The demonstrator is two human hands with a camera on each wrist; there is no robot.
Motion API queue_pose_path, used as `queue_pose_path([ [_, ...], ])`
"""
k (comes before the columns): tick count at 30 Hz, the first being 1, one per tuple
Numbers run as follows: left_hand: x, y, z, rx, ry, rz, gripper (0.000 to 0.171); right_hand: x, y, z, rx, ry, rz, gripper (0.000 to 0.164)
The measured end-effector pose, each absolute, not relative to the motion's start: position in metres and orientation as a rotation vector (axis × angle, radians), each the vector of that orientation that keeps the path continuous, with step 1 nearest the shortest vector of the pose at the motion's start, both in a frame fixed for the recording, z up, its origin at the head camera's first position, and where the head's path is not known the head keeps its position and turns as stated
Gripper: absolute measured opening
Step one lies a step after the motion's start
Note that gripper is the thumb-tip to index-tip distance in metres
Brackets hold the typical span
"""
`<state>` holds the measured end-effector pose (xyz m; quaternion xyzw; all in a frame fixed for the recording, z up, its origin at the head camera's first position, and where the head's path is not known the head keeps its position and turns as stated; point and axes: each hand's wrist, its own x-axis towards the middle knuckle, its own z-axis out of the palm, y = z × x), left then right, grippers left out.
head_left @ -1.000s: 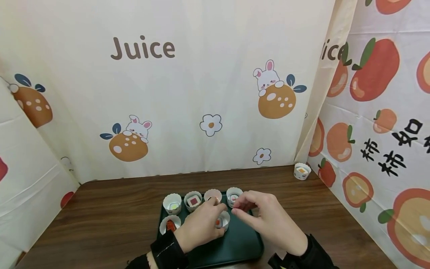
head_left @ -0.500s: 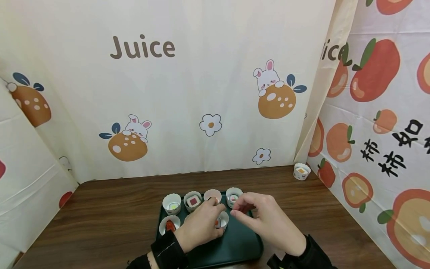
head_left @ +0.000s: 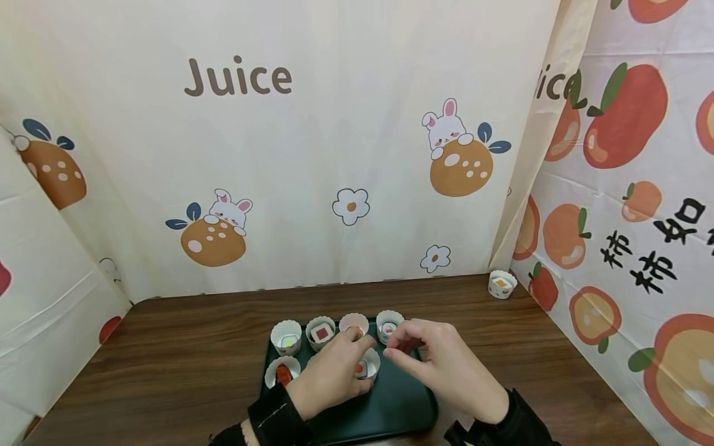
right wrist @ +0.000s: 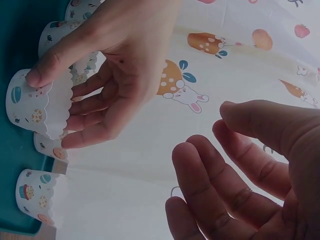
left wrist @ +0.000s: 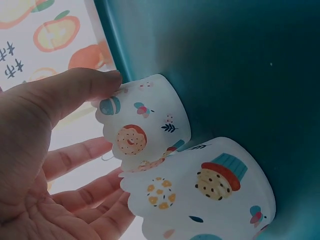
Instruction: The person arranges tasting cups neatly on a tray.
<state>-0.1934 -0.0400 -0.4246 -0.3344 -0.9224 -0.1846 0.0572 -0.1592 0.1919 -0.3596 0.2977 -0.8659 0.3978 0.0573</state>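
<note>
My left hand [head_left: 334, 371] holds a scalloped paper baking cup [left wrist: 150, 120] at the front right of the group on the dark green tray [head_left: 401, 396]. Its thumb lies on the cup's near side and its fingers reach to the far side. A small white and orange piece [head_left: 361, 370] shows inside that cup. My right hand [head_left: 446, 365] hovers over the tray's right side, fingers loosely bent, thumb close to the index fingertip, nothing between them. Behind it stands another cup [head_left: 388, 322] with a small pink and white piece in it.
More paper cups stand on the tray: one with a pale green piece [head_left: 286, 337], one with a white block [head_left: 320, 333], a pinkish cup [head_left: 354, 322], and one with a red piece [head_left: 282, 373]. Another cup [head_left: 502, 285] is at the table's back right corner. Printed curtains [head_left: 301, 148] enclose the table.
</note>
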Motion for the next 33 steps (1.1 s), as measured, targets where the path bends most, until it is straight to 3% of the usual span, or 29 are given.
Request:
queue_pose_path([
  [5,-0.193,-0.042,-0.423,-1.028,-2.765,-0.605,0.050,-0.159,0.192,-0.360,0.906,-2.630,1.208,0.012],
  [22,-0.188,-0.045,-0.423,-1.023,-2.736,-0.636,0.049,-0.161,0.190,-0.363,0.906,-2.636,1.199,0.010],
  [33,-0.175,-0.064,-0.399,-0.896,-2.648,-0.729,0.042,-0.163,0.191,-0.364,0.885,-2.671,1.185,0.007],
])
